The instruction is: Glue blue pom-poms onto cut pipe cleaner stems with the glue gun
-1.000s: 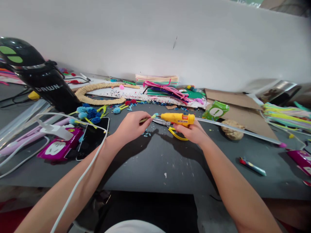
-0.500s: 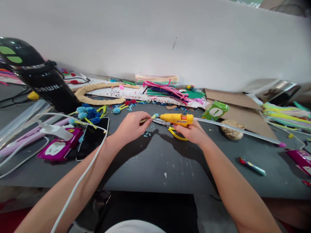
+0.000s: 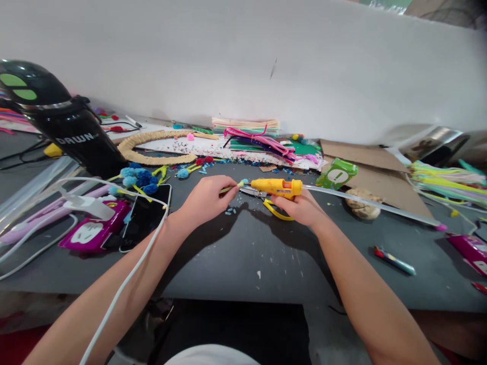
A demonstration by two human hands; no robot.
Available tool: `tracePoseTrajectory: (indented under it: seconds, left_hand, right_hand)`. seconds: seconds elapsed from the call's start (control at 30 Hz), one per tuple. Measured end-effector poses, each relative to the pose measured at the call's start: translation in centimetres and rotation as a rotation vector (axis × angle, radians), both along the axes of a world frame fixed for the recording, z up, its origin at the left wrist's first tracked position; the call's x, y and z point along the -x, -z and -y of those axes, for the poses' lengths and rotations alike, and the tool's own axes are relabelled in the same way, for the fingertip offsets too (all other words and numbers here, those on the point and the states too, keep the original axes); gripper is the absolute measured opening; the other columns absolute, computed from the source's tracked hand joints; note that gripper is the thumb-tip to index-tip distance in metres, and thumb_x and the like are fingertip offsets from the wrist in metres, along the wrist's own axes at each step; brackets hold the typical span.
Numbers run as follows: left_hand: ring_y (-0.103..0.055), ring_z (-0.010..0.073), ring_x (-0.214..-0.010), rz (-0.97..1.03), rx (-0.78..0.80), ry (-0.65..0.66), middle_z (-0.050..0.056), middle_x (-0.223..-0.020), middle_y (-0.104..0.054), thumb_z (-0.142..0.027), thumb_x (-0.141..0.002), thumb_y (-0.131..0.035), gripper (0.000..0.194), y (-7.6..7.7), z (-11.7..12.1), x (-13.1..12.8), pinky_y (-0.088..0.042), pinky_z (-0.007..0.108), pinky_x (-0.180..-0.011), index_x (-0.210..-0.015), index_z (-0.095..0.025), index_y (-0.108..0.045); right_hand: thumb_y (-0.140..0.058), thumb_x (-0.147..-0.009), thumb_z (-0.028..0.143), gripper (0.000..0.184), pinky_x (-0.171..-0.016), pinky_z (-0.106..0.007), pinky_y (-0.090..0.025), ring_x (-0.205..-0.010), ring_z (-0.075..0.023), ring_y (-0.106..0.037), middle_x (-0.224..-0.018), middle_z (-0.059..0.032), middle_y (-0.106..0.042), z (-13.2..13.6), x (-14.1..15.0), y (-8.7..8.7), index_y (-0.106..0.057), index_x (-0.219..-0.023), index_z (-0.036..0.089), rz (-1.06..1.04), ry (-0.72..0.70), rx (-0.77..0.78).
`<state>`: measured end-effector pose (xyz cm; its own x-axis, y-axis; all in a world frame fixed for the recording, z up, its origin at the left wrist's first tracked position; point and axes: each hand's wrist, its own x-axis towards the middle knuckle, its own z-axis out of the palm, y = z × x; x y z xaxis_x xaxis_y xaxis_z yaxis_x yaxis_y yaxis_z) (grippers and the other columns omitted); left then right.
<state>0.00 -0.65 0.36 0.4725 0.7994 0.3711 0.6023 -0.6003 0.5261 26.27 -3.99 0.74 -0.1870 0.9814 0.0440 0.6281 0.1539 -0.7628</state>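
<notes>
My left hand (image 3: 210, 197) pinches a thin yellow-green pipe cleaner stem (image 3: 226, 190) with a small light-blue and pale-yellow fuzzy tip (image 3: 243, 182). My right hand (image 3: 302, 207) is wrapped round a yellow hot glue gun (image 3: 277, 187), whose nozzle points left, at or very near that tip; I cannot tell whether they touch. From the gun's back a long clear glue stick (image 3: 365, 202) runs out to the right. Beneath the gun lie scissors with yellow handles (image 3: 279, 212), partly hidden by it. Light-blue scraps (image 3: 230, 211) are scattered on the grey table (image 3: 243, 268) below my hands.
On the left stand a black bottle (image 3: 79, 137), a magenta box (image 3: 95, 230), a phone (image 3: 146, 218) and blue pom-pom stems (image 3: 142, 180). A white cable (image 3: 131, 274) crosses my left forearm. Rightward lie a green packet (image 3: 338, 174), cardboard (image 3: 399, 185) and a lighter-like tube (image 3: 395, 261).
Almost nothing differs. Both hands, the glue gun and the stem hold nearly the same position.
</notes>
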Motion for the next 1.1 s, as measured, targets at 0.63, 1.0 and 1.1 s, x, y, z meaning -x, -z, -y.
tracePoseTrajectory:
  seconds: [0.63,1.0,1.1]
  left_hand:
    - [-0.06,0.0148,-0.072,0.02,-0.004,-0.006,0.003,-0.081,-0.07,-0.038,-0.095,-0.048,0.03,-0.2,0.1,-0.1,-0.038,0.026,-0.064,-0.087,-0.017,-0.069]
    - [-0.058,0.0134,-0.068,0.138,0.019,-0.044,0.002,-0.077,-0.069,-0.041,-0.094,-0.051,0.031,-0.5,0.1,-0.1,-0.04,0.024,-0.062,-0.084,-0.017,-0.069]
    - [-0.058,0.0135,-0.068,0.154,0.022,-0.046,0.002,-0.077,-0.069,-0.043,-0.094,-0.051,0.033,-0.6,0.2,-0.1,-0.04,0.024,-0.061,-0.084,-0.017,-0.069]
  right_hand:
    - [-0.059,-0.083,0.037,0.028,-0.081,-0.038,-0.056,-0.088,-0.0255,-0.069,-0.093,-0.0001,-0.075,-0.3,-0.7,0.3,-0.075,-0.103,0.025,0.035,0.002,-0.028]
    - [-0.061,-0.083,0.046,0.035,-0.075,-0.032,-0.054,-0.084,-0.023,-0.069,-0.094,-0.003,-0.075,-1.0,-2.6,-0.7,-0.073,-0.107,0.023,0.147,0.144,-0.069]
    - [-0.057,-0.083,0.057,0.043,-0.067,-0.031,-0.051,-0.074,-0.0227,-0.067,-0.083,-0.0031,-0.073,-1.6,-4.9,-0.6,-0.073,-0.105,0.023,0.288,0.226,-0.105]
